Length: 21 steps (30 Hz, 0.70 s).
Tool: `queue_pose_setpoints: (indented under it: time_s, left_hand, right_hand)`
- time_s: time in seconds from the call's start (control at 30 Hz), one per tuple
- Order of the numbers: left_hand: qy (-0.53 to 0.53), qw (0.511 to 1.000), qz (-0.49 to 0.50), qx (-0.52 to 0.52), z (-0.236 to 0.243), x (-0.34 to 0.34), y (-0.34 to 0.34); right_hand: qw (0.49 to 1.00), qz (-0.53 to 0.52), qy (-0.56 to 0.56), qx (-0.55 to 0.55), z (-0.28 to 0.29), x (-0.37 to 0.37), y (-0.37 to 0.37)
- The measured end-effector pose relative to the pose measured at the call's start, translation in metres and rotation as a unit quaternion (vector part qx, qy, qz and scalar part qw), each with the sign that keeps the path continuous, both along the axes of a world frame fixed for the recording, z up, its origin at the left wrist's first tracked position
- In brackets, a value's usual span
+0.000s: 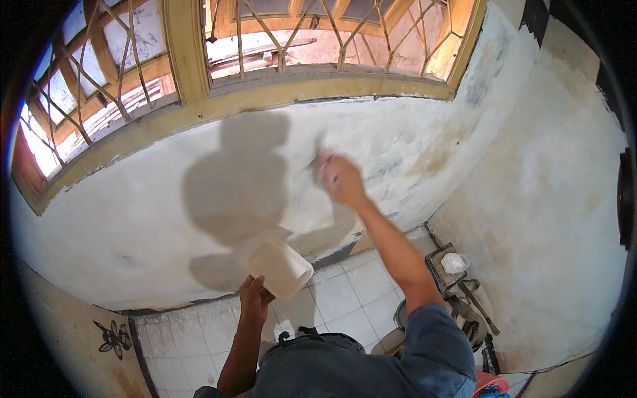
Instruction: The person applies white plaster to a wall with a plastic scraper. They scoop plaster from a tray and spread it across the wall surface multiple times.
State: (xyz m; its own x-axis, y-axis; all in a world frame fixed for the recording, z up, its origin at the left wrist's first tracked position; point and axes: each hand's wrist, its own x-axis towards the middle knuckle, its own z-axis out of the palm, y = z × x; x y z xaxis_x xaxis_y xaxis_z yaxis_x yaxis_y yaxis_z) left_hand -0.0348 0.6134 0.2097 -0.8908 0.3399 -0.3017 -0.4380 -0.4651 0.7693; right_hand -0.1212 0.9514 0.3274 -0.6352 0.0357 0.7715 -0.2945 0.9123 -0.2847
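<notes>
My left hand (255,298) is closed on the near edge of a shallow white rectangular plastic tray (282,268), holding it tilted in front of the wall. Pale material seems to coat its inside. Higher up and to the right, my right hand (343,180) grips a small scraper with a pinkish handle (326,166). Motion blurs this tool, and its thin greyish end meets the wall below the window. The white wall (371,142) carries smeared grey and brownish patches to the right of that hand.
A yellow wooden window frame (265,93) with metal bars runs above the wall. White floor tiles (335,295) lie below. At the right corner sit a dark square tray (434,265) with a white lump (454,263), and a wooden-handled tool (480,308). A red container (490,383) stands lower right.
</notes>
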Motion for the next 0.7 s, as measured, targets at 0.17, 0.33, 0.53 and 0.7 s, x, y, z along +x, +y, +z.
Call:
queue_pose_setpoints:
  time_s: [0.17, 0.33, 0.53, 0.7]
  left_hand:
    - [0.006, 0.999, -0.036, 0.001, -0.017, -0.004, 0.001]
    - [0.004, 0.999, -0.031, 0.018, -0.011, -0.001, 0.007]
    - [-0.008, 0.998, -0.044, 0.039, -0.005, 0.000, 0.015]
    - [-0.015, 0.997, -0.051, 0.056, -0.004, 0.003, 0.009]
  right_hand:
    - [0.988, 0.086, 0.015, -0.125, -0.028, 0.073, -0.064]
    - [0.721, 0.146, 0.050, -0.675, -0.017, 0.100, -0.068]
    - [0.736, 0.119, -0.114, -0.657, -0.028, 0.117, -0.078]
    - [0.866, 0.054, -0.249, -0.429, -0.034, 0.121, -0.113]
